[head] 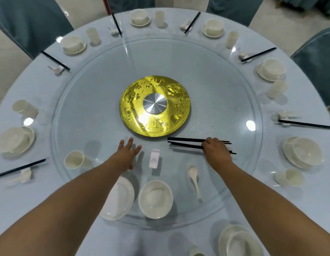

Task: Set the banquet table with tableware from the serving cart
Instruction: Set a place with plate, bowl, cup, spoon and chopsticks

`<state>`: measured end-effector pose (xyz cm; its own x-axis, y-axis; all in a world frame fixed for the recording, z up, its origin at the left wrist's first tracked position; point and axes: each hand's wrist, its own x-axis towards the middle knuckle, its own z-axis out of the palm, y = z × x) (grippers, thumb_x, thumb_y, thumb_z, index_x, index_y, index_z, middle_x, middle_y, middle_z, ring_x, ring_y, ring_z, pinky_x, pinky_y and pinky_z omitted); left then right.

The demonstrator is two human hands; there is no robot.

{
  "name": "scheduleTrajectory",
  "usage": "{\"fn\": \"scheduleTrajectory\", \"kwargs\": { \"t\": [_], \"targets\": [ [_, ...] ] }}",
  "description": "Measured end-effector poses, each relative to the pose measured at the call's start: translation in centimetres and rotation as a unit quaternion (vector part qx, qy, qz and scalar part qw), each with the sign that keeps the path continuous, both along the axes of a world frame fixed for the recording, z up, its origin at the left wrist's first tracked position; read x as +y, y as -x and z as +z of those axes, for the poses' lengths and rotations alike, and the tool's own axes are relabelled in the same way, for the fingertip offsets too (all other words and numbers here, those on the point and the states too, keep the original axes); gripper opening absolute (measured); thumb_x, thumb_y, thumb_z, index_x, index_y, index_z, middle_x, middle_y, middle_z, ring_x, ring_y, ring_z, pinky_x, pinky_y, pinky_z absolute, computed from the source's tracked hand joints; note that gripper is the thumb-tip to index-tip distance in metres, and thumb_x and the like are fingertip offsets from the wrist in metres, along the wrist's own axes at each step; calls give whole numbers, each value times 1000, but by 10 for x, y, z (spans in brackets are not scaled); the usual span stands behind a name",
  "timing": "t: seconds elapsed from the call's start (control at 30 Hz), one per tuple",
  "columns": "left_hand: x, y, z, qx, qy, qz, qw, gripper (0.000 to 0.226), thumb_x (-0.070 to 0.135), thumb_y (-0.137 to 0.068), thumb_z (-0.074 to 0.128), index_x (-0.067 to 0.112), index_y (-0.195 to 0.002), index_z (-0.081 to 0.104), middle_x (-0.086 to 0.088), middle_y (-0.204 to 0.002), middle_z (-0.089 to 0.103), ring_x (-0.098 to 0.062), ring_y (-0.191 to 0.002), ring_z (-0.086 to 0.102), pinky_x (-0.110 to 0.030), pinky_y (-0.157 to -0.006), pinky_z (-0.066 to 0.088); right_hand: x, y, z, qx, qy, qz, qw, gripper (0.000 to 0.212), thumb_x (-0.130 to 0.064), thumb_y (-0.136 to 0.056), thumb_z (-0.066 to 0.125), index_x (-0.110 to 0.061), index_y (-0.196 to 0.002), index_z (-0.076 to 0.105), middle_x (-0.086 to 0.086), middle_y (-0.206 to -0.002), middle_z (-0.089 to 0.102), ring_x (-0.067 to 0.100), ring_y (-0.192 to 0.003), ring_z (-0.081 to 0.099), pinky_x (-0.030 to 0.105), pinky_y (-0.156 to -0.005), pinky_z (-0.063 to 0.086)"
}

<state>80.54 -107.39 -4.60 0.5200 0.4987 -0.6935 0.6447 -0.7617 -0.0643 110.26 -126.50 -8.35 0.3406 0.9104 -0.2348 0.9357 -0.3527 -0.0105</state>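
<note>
My right hand [216,151] curls over black chopsticks [186,142] lying on the glass turntable [86,100], just below the gold centre disc [155,106]. My left hand [126,154] hovers with fingers spread flat over the glass, holding nothing. Between my hands lies a white chopstick rest [154,158]. Nearer me on the glass sit a white spoon [194,179], a white bowl [155,199] and a white plate [117,197]. A white cup [75,159] lies on its side at the left of the glass.
Place settings ring the pale blue tablecloth [206,45]: bowls on plates, cups, spoons on rests and black chopsticks. A stacked bowl and plate [240,241] sits at the near right. Blue-covered chairs [31,21] surround the table.
</note>
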Motion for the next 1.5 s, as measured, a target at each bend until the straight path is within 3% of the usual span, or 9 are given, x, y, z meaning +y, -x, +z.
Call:
{"fn": "scheduleTrajectory", "kwargs": {
  "t": [0.5,0.67,0.77,0.87,0.9,1.07,1.3,1.4,1.5],
  "targets": [
    [4,-4,-5,32,-17,-4,999,103,28,-86,73,25,-157,-2,-21,-161,-14,-44,-148,-5,-47,-120,8,-5,30,51,41,28,-46,998,20,-17,-88,51,-7,-102,62,7,-103,60,25,-93,58,34,-75,45],
    [-17,-23,25,-114,-13,88,990,42,19,-94,55,11,-135,49,-11,-140,50,-26,-134,43,-33,-110,36,-25,46,94,121,1,-131,984,19,-23,-86,55,-9,-96,62,7,-96,62,25,-88,61,34,-71,48],
    [-59,-50,52,-297,86,263,914,17,17,-98,49,11,-101,65,-12,-105,68,-23,-93,66,-20,-78,48,-36,64,111,169,-32,-178,969,12,-26,-83,59,-14,-84,59,6,-85,64,24,-81,60,32,-67,46],
    [-121,-67,79,-401,361,483,689,19,21,-93,66,4,-101,66,-12,-82,65,-20,-61,62,-23,-58,53,-49,91,128,216,-71,-206,952,11,-25,-80,63,-18,-76,55,1,-76,61,21,-74,57,29,-61,40],
    [-135,-71,82,-414,389,508,647,20,20,-92,67,2,-101,67,-11,-80,64,-20,-60,61,-27,-59,54,-51,99,129,229,-81,-211,947,12,-24,-79,64,-19,-74,55,0,-75,61,19,-72,56,28,-60,39],
    [-175,-64,98,-465,384,561,567,11,8,-91,66,-3,-91,67,-18,-79,65,-23,-67,64,-28,-66,59,-80,131,144,285,-129,-236,920,15,-26,-81,68,-20,-74,57,-10,-69,57,8,-66,51,15,-54,36],
    [-192,-24,124,-509,351,522,588,2,3,-90,64,0,-90,63,-18,-80,64,-23,-65,66,-28,-65,60,-126,150,163,370,-149,-293,869,10,-19,-84,73,-11,-88,71,-2,-77,66,12,-72,59,23,-68,44],
    [-195,-7,136,-539,337,477,606,3,4,-86,69,5,-89,68,-13,-84,69,-25,-77,71,-33,-81,60,-142,157,175,456,-185,-378,784,9,-9,-85,68,-1,-83,72,8,-69,64,14,-57,54,25,-54,43],
    [-200,6,148,-546,285,378,691,10,15,-78,78,17,-87,74,2,-83,73,-13,-79,68,-27,-79,53,-150,166,185,542,-193,-452,682,10,-4,-87,66,5,-83,70,16,-74,66,16,-56,54,25,-52,42]
  ]
}}
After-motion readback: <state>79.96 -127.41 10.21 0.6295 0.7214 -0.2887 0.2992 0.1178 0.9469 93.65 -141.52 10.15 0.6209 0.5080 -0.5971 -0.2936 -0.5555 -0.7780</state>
